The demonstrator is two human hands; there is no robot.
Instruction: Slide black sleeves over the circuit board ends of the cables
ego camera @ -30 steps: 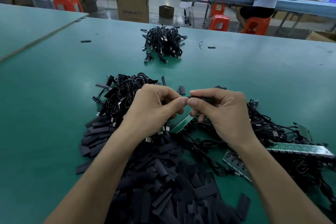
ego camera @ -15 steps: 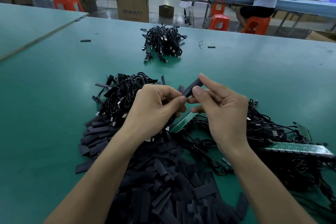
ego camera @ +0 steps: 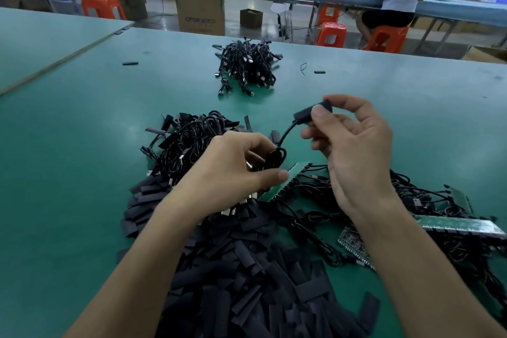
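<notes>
At frame centre the right hand (ego camera: pixel 354 156) pinches a black sleeve (ego camera: pixel 310 112) fitted on a cable (ego camera: pixel 285 134) end, raised above the green table (ego camera: pixel 82 173). The left hand (ego camera: pixel 233 173) grips the cable's coiled loop. Loose sleeves (ego camera: pixel 247 282) heap at lower centre.

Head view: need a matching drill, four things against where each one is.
Things:
1. sleeve pile
2. far bundle
3. sleeved end
4. cable coil

Places:
A. held in left hand
B. pinched by right hand
C. far middle of table
D. nearest the camera

Pairs: 1-D, 2-C, 3-B, 4-A.
</notes>
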